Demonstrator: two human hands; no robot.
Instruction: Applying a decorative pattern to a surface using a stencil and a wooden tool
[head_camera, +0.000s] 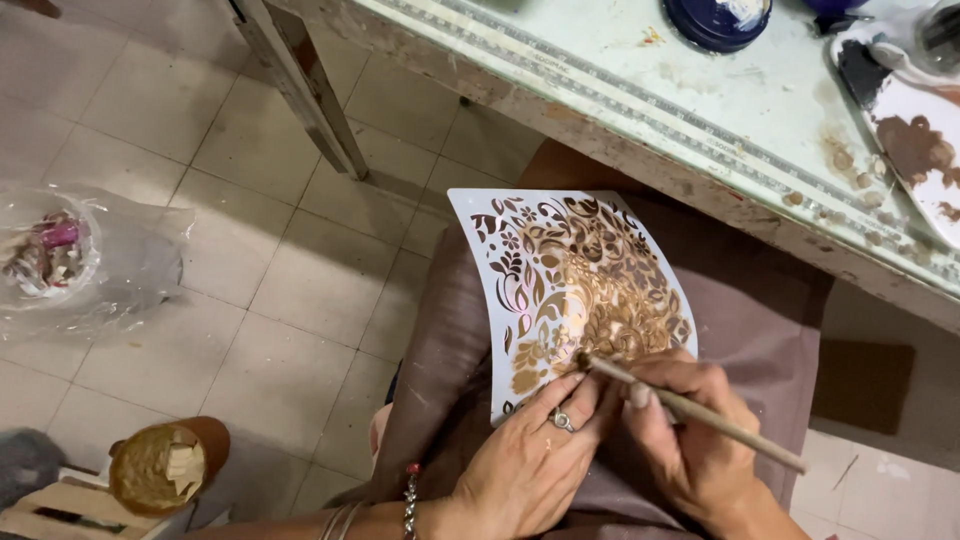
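Observation:
A white floral stencil sheet (560, 290) lies over a curved brown object on my lap, its cut-outs filled with brown and gold paint. My right hand (690, 440) grips a paint-stained wooden brush (700, 412) whose tip touches the stencil's lower part. My left hand (535, 460), with a ring on one finger and bracelets at the wrist, presses the stencil's bottom edge with its fingers flat. A mauve cloth (760, 330) covers my lap under the work.
A paint-stained table (700, 110) runs across the top right, with a dark blue jar lid (718, 20) and a white palette with brown paint (915, 150). On the tiled floor lie a clear plastic bag (80, 260) and a brown pot (165, 465).

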